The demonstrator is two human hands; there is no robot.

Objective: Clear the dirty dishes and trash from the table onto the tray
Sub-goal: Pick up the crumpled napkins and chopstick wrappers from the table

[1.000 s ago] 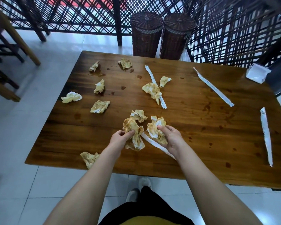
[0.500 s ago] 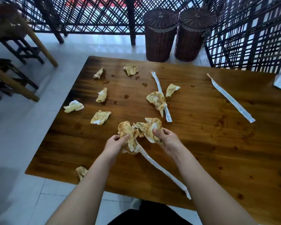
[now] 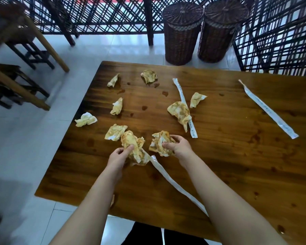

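Head view: the left hand [image 3: 117, 156] pinches a crumpled, sauce-stained paper wad [image 3: 133, 149] between thumb and curled fingers, over the near-left part of the worktop [image 3: 219, 165]. The right hand [image 3: 179, 146] clutches a second wad [image 3: 160, 143] just beside it. A long flat paper wrapper [image 3: 177, 184] trails from the left wad, its long axis running diagonally toward the near edge. Seven more crumpled napkins [image 3: 115, 132] lie loose farther out on the glossy, spotted wood, with two more wrappers [image 3: 268, 109], one partly under a napkin. Two round dark wicker baskets [image 3: 181, 32] stand on the tiled floor [image 3: 34, 147] beyond.
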